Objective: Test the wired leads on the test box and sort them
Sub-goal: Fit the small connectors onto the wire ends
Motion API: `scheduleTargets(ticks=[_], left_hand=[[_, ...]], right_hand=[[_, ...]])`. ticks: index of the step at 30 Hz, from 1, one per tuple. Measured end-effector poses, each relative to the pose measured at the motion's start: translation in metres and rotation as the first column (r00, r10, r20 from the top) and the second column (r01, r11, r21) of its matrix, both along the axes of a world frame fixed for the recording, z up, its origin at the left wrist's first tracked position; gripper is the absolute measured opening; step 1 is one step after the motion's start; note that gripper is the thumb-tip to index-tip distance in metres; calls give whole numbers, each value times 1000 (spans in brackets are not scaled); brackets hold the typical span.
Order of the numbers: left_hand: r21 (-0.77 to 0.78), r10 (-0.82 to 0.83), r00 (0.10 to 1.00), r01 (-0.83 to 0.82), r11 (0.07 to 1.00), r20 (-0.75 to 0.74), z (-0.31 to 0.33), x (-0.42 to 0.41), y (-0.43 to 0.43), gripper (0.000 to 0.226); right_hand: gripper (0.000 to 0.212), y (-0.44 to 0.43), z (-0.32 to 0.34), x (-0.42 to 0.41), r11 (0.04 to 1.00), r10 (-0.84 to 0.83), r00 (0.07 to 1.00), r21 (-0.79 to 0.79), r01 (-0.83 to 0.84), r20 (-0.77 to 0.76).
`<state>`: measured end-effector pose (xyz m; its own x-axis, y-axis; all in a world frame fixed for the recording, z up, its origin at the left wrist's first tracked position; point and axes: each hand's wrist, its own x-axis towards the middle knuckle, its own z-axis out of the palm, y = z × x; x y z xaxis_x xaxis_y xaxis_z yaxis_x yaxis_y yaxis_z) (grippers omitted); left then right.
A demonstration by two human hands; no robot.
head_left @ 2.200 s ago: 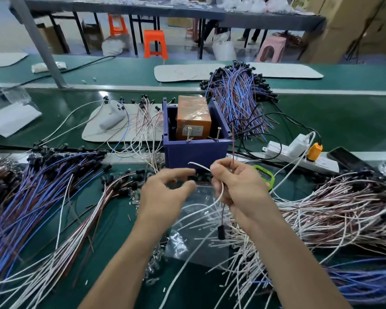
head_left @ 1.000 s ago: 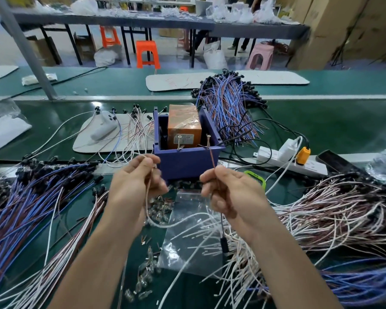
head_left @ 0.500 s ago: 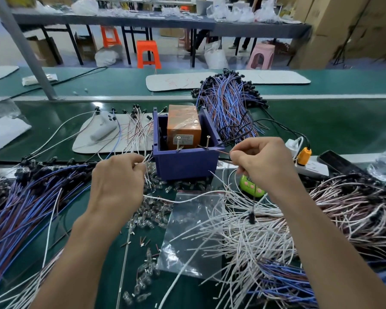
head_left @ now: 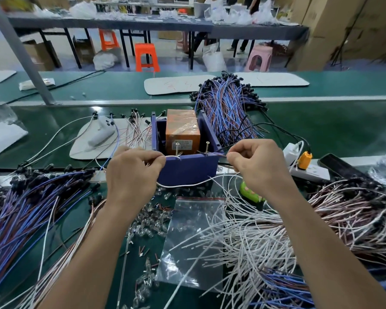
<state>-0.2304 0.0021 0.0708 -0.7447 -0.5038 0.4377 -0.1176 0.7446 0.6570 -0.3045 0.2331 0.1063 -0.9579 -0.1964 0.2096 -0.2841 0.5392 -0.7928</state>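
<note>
The green counter spreads under both your hands, with a heap of white leads below your right wrist and blue leads outboard of your left. The purple test box sits between your knuckles and just beyond them. Your left hand pinches one end of a white lead and your right hand pinches the other. The lead's middle sags in front of the box. It looks light and floppy, so grip close to the bare tips, where you can steer them. One tip sits by the left post, the other by the right post. Actual contact is too fine to tell.
</note>
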Motion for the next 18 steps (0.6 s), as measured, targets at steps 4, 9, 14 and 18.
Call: scheduleTargets(ticks=[4, 9, 14, 18], left_hand=[[-8, 26, 999, -26, 1000, -22, -9, -12, -5, 7], [47, 80, 996, -78, 996, -38, -14, -15, -5, 7], [103, 93, 995, -89, 991, -25, -16, -18, -6, 8], [142, 98, 995, -94, 985, -21, -17, -19, -8, 8]], right_hand=[[20, 3, 7, -5, 998, 20, 1000, 52, -20, -3], [18, 6, 10, -11, 992, 36, 999, 117, -37, 15], [21, 7, 9, -16, 988, 31, 999, 148, -36, 36], [22, 5, 9, -19, 986, 30, 998, 164, -39, 54]])
